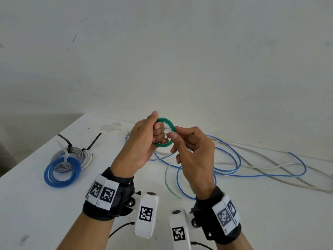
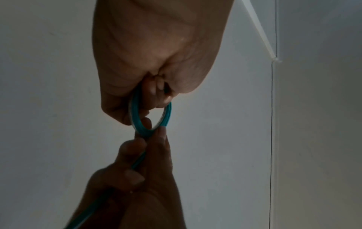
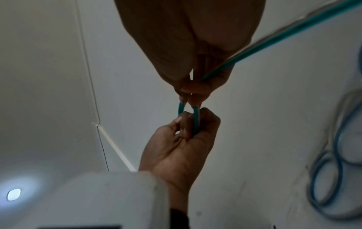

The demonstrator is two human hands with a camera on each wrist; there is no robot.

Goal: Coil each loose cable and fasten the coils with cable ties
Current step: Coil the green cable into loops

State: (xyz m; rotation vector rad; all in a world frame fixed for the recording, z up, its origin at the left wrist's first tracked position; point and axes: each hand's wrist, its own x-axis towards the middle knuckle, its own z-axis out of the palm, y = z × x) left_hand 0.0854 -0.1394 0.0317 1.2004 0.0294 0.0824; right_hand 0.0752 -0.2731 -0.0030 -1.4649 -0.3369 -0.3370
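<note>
The left hand point(image 1: 144, 141) grips a small coil of green plastic cable point(image 1: 166, 131), fingers hiding its nine-o'clock side; the right hand point(image 1: 193, 152) pinches its three-o'clock edge, with the cable's tail running out of sight behind that palm.

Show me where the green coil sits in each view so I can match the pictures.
Head: green coil centre, held above the table between both hands.
Left wrist: green coil centre, below the left hand.
Right wrist: green coil centre, under the right hand.
Shared landmark: the left hand's fingers through the coil.
</note>
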